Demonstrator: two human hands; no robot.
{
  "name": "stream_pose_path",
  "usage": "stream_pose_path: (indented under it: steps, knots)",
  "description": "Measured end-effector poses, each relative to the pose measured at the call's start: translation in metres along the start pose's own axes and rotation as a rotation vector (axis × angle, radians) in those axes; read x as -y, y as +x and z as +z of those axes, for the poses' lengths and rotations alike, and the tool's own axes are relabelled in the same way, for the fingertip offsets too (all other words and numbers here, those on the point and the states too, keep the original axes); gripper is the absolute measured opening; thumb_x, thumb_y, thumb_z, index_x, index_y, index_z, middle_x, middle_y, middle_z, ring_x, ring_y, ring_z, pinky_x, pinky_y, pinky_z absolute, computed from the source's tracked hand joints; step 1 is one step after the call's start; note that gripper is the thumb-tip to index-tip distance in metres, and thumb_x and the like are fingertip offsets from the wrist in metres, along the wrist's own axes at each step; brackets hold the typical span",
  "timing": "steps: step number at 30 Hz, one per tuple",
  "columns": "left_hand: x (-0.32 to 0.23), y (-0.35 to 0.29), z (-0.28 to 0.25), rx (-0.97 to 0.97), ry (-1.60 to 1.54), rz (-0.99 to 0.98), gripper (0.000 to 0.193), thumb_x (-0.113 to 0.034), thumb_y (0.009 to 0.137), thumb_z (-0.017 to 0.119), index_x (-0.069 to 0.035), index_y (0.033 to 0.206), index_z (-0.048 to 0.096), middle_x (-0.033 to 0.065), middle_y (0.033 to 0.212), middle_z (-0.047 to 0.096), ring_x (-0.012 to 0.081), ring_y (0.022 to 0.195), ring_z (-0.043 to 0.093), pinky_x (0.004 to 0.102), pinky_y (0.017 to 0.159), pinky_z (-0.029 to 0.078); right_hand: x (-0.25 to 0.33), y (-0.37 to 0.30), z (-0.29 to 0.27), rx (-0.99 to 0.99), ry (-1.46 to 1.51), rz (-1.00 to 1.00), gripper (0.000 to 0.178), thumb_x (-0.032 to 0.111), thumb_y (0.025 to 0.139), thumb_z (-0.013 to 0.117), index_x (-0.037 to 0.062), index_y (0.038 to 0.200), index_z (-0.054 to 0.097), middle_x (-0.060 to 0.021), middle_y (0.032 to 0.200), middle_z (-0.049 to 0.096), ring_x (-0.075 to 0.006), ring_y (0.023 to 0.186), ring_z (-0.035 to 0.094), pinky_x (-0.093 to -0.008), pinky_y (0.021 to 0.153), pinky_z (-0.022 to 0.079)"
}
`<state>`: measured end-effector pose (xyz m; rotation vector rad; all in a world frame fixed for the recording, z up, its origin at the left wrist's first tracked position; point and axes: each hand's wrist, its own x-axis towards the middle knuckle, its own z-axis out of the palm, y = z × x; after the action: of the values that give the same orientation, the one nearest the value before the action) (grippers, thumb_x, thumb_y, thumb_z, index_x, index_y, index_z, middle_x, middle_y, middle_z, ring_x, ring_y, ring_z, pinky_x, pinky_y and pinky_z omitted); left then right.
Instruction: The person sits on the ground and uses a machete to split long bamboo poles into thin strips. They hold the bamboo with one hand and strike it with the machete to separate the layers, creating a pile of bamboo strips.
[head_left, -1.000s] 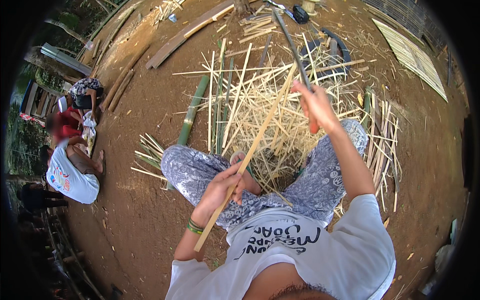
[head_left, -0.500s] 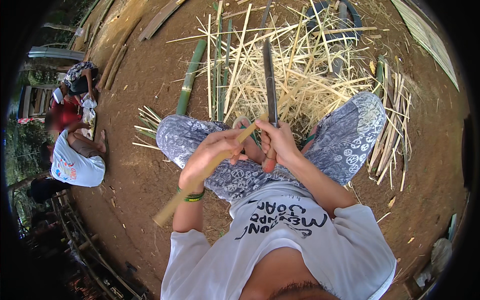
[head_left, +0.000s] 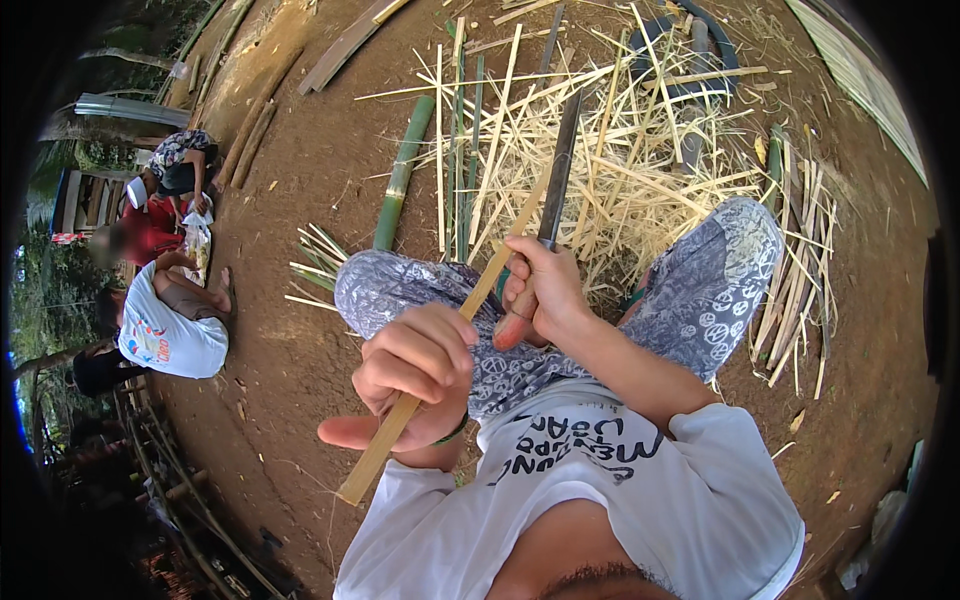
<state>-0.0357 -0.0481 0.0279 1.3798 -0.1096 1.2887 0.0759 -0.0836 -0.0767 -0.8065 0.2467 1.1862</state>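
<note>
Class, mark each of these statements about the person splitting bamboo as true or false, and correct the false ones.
1. The left hand grips a bamboo strip. True.
2. The right hand is empty. False: it holds a long knife.
3. A green bamboo pole lies on the dirt ground. True.
4. The pile of bamboo slivers sits behind the person. False: it lies in front of the knees.
</note>
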Motion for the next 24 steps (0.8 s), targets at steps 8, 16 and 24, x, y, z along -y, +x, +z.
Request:
stream_pose_path:
  steps: [8,16,24]
  knots:
    - [0.028,0.043,-0.002,-0.108,-0.213,-0.059,0.075,-0.073,0.097,0.015,-0.012,0.057,0.032,0.0009,0.055,0.035,0.0114,0.044,0.024,0.0288,0.044,0.020,0.022,-0.033,-0.034,0.244,-0.516,0.051,0.064,0.055,0.103,0.037,-0.0037,0.092,0.059,-0.0008,0.051,0.045,-0.0088,0.040,0.041,-0.0257,0.041,0.034]
    - [0.045,0.052,0.029,-0.201,-0.185,-0.012,0.064,-0.062,0.102,0.030,-0.015,0.059,0.027,-0.0020,0.056,0.027,0.0091,0.047,0.023,0.0241,0.045,0.018,0.031,-0.077,-0.015,0.409,-0.845,-0.233,0.058,0.049,0.104,0.039,0.0012,0.087,0.068,-0.0055,0.053,0.050,-0.0208,0.060,0.051,-0.0355,0.075,0.043]
    - [0.053,0.050,0.028,-0.274,-0.193,0.041,0.067,-0.061,0.104,0.017,-0.014,0.058,0.033,-0.0008,0.053,0.031,0.0117,0.046,0.027,0.0276,0.046,0.021,0.030,-0.071,-0.019,0.371,-0.982,-0.405,0.051,0.043,0.101,0.048,0.0007,0.080,0.069,-0.0171,0.062,0.057,-0.0377,0.079,0.052,-0.0456,0.080,0.043]
